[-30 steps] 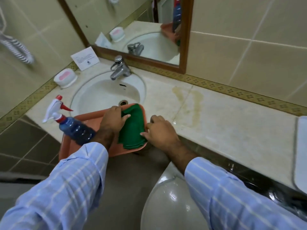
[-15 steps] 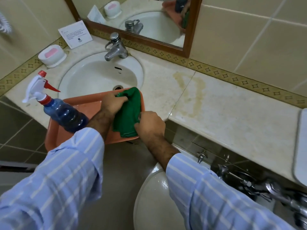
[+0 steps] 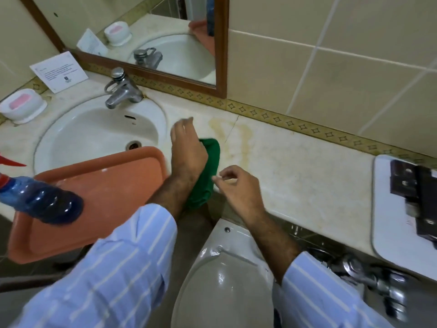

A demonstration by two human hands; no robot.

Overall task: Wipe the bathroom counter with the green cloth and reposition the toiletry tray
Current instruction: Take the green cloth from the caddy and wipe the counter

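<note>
The left hand (image 3: 188,150) holds the green cloth (image 3: 207,171), which hangs bunched below the palm just off the right edge of the orange tray (image 3: 99,197), over the front lip of the table (image 3: 295,166). The right hand (image 3: 238,188) is empty, its fingers loosely curled, just right of the cloth. The tray overhangs the sink (image 3: 94,133) and carries a blue spray bottle (image 3: 40,202) lying on its side. The step in hand looks like bringing the cloth to the yellowish stain (image 3: 234,138) right of the sink. To do it well, spread the cloth flat under the palm, press evenly, and stroke away from the tray so the bottle stays undisturbed.
</note>
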